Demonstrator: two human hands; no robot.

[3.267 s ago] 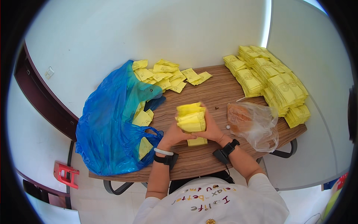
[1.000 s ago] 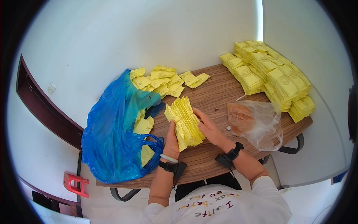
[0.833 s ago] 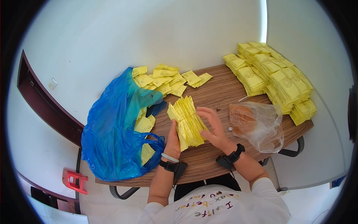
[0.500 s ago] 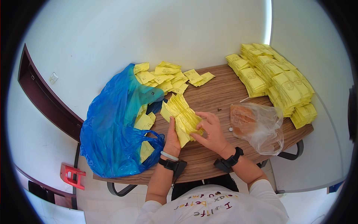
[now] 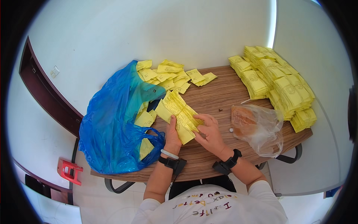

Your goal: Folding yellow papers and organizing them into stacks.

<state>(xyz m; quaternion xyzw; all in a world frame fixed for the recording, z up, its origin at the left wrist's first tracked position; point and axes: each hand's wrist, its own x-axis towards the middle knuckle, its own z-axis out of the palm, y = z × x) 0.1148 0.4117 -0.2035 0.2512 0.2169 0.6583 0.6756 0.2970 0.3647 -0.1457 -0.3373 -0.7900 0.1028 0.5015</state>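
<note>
My left hand (image 5: 173,135) grips a thick bundle of yellow paper packets (image 5: 178,115) by its lower left side, thumb laid along the near face. A thin band appears to cross the bundle's waist, and the packets fan out at its upper end. On the bundle's right edge rest the bent fingers of my right hand (image 5: 210,133); its thumb is by the lower right corner. Left of my hands slumps a large blue plastic bag (image 5: 112,123), with loose yellow packets (image 5: 145,119) showing in its opening.
More loose packets (image 5: 169,72) lie along the table's far edge. Stacked bundles (image 5: 287,86) pile up at the far right. Nearer stands a clear plastic bag (image 5: 266,128) with rubber-band-like brown contents, beside a small white round piece (image 5: 231,130). A red stool (image 5: 70,171) is on the floor.
The bundle has turned a little and swung slightly left, its broad face now showing more. My right fingers have shifted along its right edge. My left hand keeps its grip.
</note>
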